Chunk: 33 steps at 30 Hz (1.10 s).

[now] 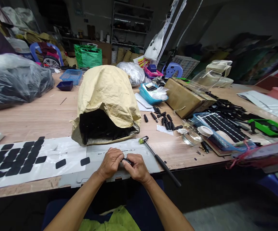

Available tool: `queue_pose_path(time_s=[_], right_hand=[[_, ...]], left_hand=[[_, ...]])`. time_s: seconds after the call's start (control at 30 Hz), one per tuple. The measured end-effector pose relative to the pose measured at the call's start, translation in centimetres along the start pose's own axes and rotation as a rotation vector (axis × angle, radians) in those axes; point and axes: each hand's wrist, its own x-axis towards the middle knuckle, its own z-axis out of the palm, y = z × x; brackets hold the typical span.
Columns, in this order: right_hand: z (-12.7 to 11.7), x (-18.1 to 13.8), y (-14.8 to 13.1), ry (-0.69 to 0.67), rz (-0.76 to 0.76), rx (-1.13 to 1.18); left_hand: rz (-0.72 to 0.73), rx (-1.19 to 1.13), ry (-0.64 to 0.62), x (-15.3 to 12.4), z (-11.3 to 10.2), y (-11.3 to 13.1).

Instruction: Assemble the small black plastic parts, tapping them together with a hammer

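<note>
Black slim piece (127, 161) sits gripped between the tightly curled left hand (111, 162) and right hand (137, 166), best worked with even, aligned pressure.

We read the held piece (127, 161) as apparently black, being largely covered; the hammer (163, 164) as yellow-green at one end of the head, silver along the shaft and black at the grip. We note a buff sack (107, 89), a tabletop (57, 117) of pale brown wood grain, a white sheet (73, 152) with black rounded squares (61, 164), a black panel (222, 126) ruled in white and a green bag (88, 57).
</note>
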Motion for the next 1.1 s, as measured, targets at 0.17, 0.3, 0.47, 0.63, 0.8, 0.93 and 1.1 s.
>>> queue_pose_path(time_s=[0.17, 0.3, 0.47, 0.63, 0.8, 0.93, 1.1], right_hand=[[0.15, 0.12, -0.03, 0.013, -0.027, 0.011], [0.45, 0.15, -0.06, 0.025, 0.004, -0.001], [0.60, -0.14, -0.23, -0.007, 0.017, -0.037], [0.46, -0.25, -0.41, -0.063, 0.023, -0.014], [0.25, -0.35, -0.39, -0.085, 0.012, 0.042], [0.08, -0.32, -0.19, -0.087, -0.044, 0.099], [-0.09, -0.18, -0.13, -0.090, -0.091, 0.144]], left_hand=[[-0.011, -0.012, -0.010, -0.03, -0.19, 0.22], [-0.087, -0.036, 0.015, -0.01, -0.39, 0.25], [-0.103, -0.038, -0.013, -0.15, -0.33, 0.23], [-0.102, -0.061, -0.016, -0.45, -0.22, 0.33], [-0.128, -0.089, -0.017, -0.69, -0.36, 0.50], [-0.122, -0.078, -0.081, -0.71, -0.44, 0.66], [-0.089, -0.068, -0.137, -0.61, -0.62, 0.95]])
